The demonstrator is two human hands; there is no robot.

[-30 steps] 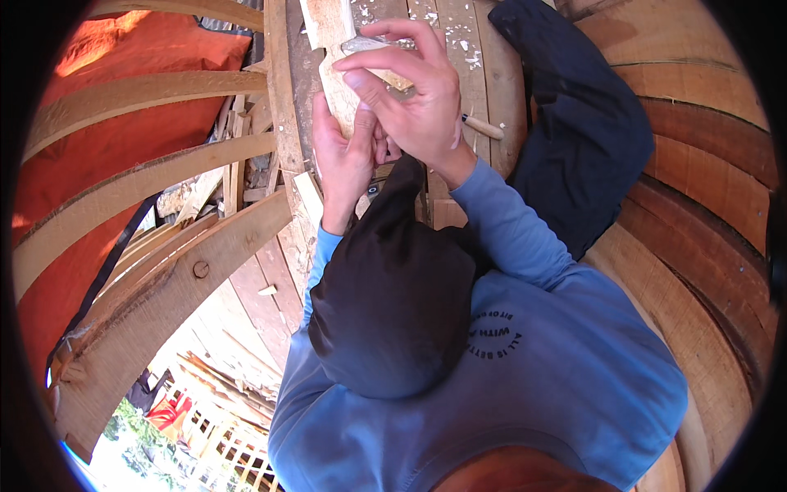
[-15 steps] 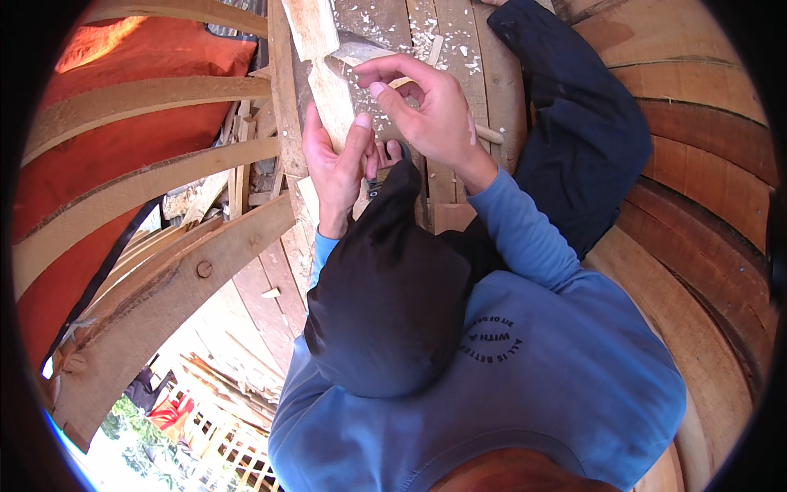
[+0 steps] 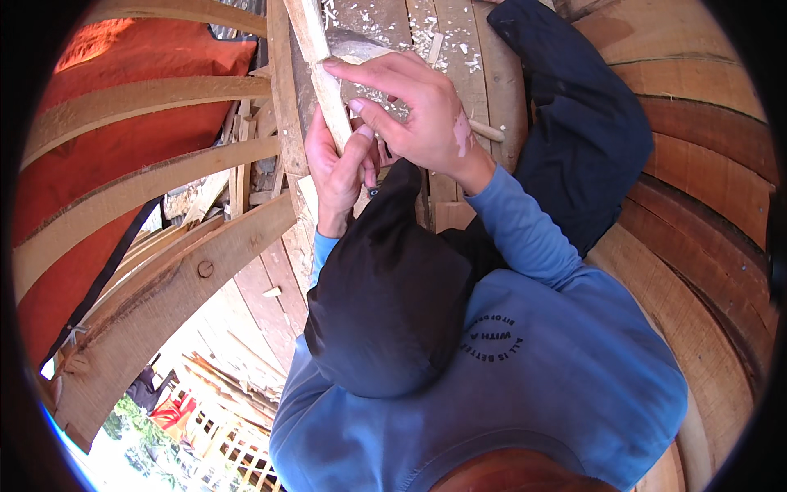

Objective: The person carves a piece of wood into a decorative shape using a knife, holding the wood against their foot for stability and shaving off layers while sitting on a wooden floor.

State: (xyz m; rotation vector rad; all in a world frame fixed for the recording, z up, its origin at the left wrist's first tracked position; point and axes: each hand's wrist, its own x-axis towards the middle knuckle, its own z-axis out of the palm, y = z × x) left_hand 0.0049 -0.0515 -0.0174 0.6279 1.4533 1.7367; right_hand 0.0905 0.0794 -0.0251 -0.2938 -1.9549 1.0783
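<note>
My left hand (image 3: pixel 334 176) is closed round the lower end of a pale, carved piece of wood (image 3: pixel 329 94). The piece runs up past the top edge of the picture, its narrow side now facing up, with a notch partway along. My right hand (image 3: pixel 426 115) has its index finger stretched out, the tip touching the wood near the notch. Its thumb is apart from that finger, and nothing shows between them; the other fingers are partly hidden. Behind this hand the end of a round wooden stick or handle (image 3: pixel 489 131) sticks out over the planks.
Wood shavings (image 3: pixel 426 37) litter the plank floor (image 3: pixel 451 189) at the top. My bent leg in dark trousers (image 3: pixel 582 139) lies to the right. Curved wooden ribs (image 3: pixel 156 168) stand at the left before an orange-red sheet (image 3: pixel 164 57); curved planks (image 3: pixel 705 139) wall the right side.
The piece of wood has been turned from its broad face to its narrow side. My right index finger has moved left and straightened onto it.
</note>
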